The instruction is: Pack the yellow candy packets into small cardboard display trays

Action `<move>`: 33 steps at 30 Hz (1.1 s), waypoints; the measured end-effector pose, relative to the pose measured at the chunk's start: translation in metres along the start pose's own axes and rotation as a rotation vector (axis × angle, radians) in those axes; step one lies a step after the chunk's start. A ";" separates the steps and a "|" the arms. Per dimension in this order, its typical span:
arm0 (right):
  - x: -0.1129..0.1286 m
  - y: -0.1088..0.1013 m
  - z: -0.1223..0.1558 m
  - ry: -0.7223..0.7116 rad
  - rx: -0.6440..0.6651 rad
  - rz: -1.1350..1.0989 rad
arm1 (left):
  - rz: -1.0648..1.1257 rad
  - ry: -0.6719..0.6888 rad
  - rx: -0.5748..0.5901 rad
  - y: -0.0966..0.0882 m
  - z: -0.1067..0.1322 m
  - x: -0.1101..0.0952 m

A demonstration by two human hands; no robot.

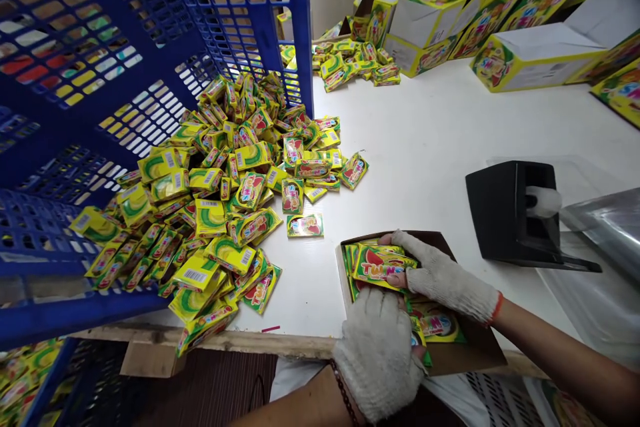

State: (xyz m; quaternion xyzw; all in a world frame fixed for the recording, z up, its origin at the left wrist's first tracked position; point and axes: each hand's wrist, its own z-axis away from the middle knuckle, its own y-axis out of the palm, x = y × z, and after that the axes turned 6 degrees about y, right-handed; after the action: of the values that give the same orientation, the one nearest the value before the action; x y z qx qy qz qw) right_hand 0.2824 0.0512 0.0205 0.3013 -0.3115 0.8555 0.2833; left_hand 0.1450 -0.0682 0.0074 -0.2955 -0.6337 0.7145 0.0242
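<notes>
Both my hands wear white knit gloves with the fingertips cut off. My left hand (379, 353) is curled closed and presses on the yellow and green packets (380, 265) lying in a brown cardboard tray (463, 347) at the table's front edge. My right hand (440, 278) comes in from the right and grips the top packets in that tray, fingers closed round them. A big heap of the same small yellow packets (220, 213) spills from a tipped blue plastic crate (100, 80) onto the white table (425, 140), to the left of the tray.
A black tape dispenser (510, 213) stands right of the tray, beside clear plastic film (600, 227). Yellow printed cartons (530, 57) and a second small heap of packets (350, 63) fill the far side. Another blue crate (30, 373) with packets sits below left.
</notes>
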 end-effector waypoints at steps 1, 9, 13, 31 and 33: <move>0.002 0.000 0.001 0.007 0.015 0.026 | 0.003 -0.009 0.007 0.000 0.000 -0.001; 0.015 -0.007 -0.012 -0.059 0.041 0.344 | -0.005 0.037 -0.049 0.004 0.002 0.002; 0.016 -0.003 -0.013 -0.121 -0.072 0.596 | -0.001 0.055 -0.088 0.005 0.004 0.004; 0.032 -0.055 0.029 -0.502 -0.430 1.095 | -0.034 0.132 -0.161 -0.027 -0.009 0.008; 0.025 -0.064 0.033 -0.427 -0.428 1.212 | -0.116 0.113 -0.193 -0.031 -0.016 0.009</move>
State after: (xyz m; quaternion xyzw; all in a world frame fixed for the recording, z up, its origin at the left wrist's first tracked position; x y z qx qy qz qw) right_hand 0.3206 0.0764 0.0817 0.1733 -0.6372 0.7043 -0.2606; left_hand 0.1343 -0.0447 0.0325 -0.2991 -0.7132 0.6298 0.0724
